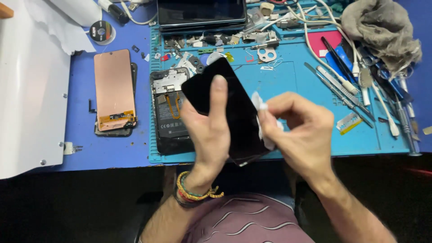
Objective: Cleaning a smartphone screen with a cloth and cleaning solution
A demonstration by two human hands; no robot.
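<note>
My left hand (208, 130) holds a black phone screen panel (238, 112) tilted above the teal work mat (306, 135), thumb lying along its glass face. My right hand (299, 130) pinches a small white wipe (261, 108) against the panel's right edge. Under the panel, on the mat, lies an opened phone body (167, 108) with its battery and boards showing; its lower part is hidden by my left hand.
A copper-backed display (114, 90) lies on the blue table at left, beside a white sheet (27, 90). Tweezers and picks (337, 85), white cables, a grey rag (382, 27), small parts and a dark tablet (200, 13) crowd the mat's far and right sides.
</note>
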